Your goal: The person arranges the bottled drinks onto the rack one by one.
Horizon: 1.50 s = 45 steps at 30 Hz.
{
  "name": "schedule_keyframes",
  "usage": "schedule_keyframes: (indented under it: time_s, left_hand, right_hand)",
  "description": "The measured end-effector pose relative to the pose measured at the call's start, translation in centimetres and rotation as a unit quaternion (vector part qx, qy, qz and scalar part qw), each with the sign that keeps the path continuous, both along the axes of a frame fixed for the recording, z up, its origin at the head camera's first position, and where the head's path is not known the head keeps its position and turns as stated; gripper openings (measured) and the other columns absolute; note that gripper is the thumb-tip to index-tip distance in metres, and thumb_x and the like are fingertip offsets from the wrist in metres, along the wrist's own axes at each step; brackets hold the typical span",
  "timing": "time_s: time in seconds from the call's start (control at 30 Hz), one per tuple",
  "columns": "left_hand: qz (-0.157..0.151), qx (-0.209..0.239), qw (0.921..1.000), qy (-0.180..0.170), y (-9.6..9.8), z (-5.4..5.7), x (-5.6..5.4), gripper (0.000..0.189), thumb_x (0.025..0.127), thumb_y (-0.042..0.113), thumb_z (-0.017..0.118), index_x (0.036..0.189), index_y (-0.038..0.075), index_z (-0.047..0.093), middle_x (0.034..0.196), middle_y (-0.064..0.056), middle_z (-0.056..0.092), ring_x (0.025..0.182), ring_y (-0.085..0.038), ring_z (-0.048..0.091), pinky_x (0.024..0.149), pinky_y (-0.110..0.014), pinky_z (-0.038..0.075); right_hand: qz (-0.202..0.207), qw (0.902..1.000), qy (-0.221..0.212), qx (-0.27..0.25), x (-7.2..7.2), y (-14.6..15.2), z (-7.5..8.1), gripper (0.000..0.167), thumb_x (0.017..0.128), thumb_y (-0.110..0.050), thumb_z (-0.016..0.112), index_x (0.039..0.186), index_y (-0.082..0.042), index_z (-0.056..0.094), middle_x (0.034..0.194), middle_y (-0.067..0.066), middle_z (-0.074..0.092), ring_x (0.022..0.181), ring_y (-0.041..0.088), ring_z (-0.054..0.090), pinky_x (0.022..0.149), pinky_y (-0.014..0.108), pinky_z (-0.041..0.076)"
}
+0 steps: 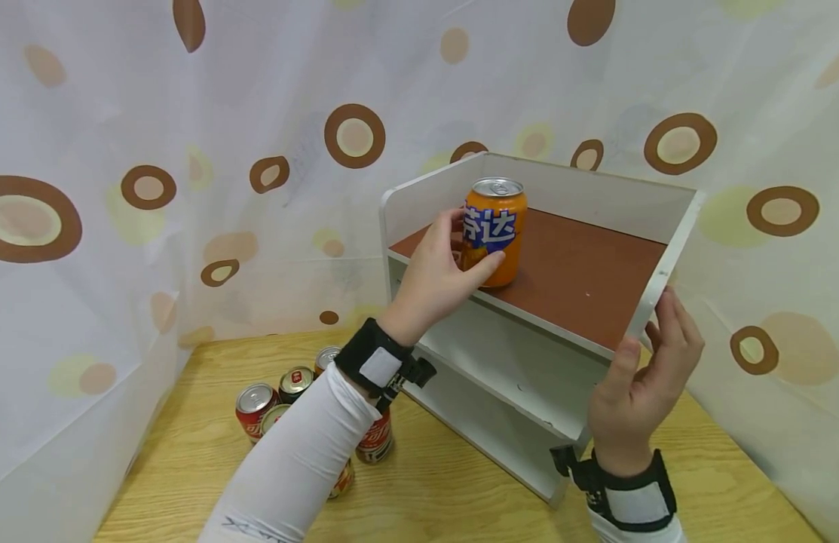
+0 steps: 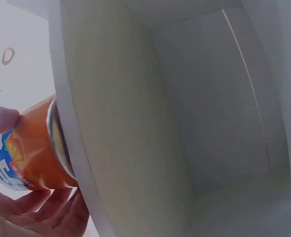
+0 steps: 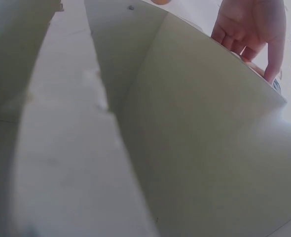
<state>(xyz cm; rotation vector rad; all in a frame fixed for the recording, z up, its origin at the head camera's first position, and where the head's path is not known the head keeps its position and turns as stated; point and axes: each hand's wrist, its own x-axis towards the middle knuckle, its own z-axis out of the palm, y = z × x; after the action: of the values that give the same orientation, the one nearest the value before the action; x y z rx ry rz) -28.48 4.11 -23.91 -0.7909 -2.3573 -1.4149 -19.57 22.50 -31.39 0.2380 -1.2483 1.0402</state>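
Note:
My left hand (image 1: pixel 426 283) grips an orange soda can (image 1: pixel 503 256) with blue and white lettering, thumb across its front and fingers round its far side. The can stands upright at the front left of the brown top of a small white shelf unit (image 1: pixel 582 279). In the left wrist view the can's metal base rim (image 2: pixel 54 133) shows right at the board's edge. At the unit's right, my right hand (image 1: pixel 643 385) holds the upright side panel (image 1: pixel 663 271), thumb on the front and fingers behind. The right wrist view looks up under the top board (image 3: pixel 200 108).
Several soda cans stand on the wooden table left of the unit, partly hidden by my left forearm, among them a red can (image 1: pixel 255 407) and a dark can (image 1: pixel 296 385). A white curtain (image 1: pixel 290 90) with brown circles hangs behind. Lower compartments (image 1: pixel 487 362) face me.

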Motion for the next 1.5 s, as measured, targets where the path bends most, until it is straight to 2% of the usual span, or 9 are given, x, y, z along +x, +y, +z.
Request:
schedule_keyframes:
  time_s: [0.3,0.5,0.83,1.1,1.5]
  left_hand:
    - [0.003,0.007,0.9999,0.009,0.0,-0.4,0.0,0.069,0.096,0.033,0.073,0.150,0.008,0.039,0.139,-0.010,0.058,0.122,-0.022,0.060,0.102,-0.032,0.055]
    - [-0.010,-0.005,0.9999,0.010,0.8,-0.4,0.1,0.071,0.097,0.034,0.073,0.152,0.006,0.038,0.140,-0.010,0.056,0.124,-0.021,0.059,0.103,-0.030,0.053]
    - [-0.024,-0.022,0.9987,0.039,2.4,-0.7,0.8,0.075,0.095,0.032,0.075,0.154,0.004,0.036,0.142,-0.011,0.055,0.123,-0.021,0.057,0.102,-0.027,0.052]
    - [-0.042,-0.043,0.9963,0.062,3.4,-0.8,1.2,0.077,0.095,0.031,0.076,0.154,0.002,0.035,0.143,-0.012,0.053,0.126,-0.021,0.056,0.108,-0.027,0.050]
    - [-0.062,-0.055,0.9942,0.069,4.9,-0.8,2.2,0.080,0.094,0.032,0.077,0.155,0.002,0.034,0.142,-0.012,0.053,0.126,-0.018,0.055,0.108,-0.022,0.048]
  right_hand:
    - [0.001,1.0000,-0.003,-0.001,0.0,0.0,-0.1,0.062,0.103,-0.039,0.057,0.128,0.017,0.053,0.132,0.013,0.056,0.127,0.026,0.049,0.103,0.025,0.040]
    - [-0.002,1.0000,-0.005,0.001,0.0,-0.1,0.0,0.062,0.104,-0.040,0.057,0.128,0.017,0.053,0.132,0.014,0.056,0.128,0.027,0.049,0.104,0.026,0.040]
    - [-0.006,1.0000,-0.008,0.001,0.1,-0.1,0.1,0.065,0.104,-0.043,0.057,0.129,0.017,0.053,0.132,0.016,0.056,0.128,0.027,0.049,0.104,0.025,0.040]
    - [-0.011,0.9996,-0.026,0.006,0.1,0.3,-0.2,0.066,0.104,-0.044,0.055,0.132,0.016,0.051,0.135,0.016,0.055,0.129,0.025,0.049,0.105,0.026,0.040]
    - [-0.014,0.9994,-0.031,0.006,0.0,0.5,-0.5,0.068,0.104,-0.045,0.055,0.133,0.016,0.051,0.136,0.016,0.055,0.129,0.024,0.049,0.104,0.026,0.039]
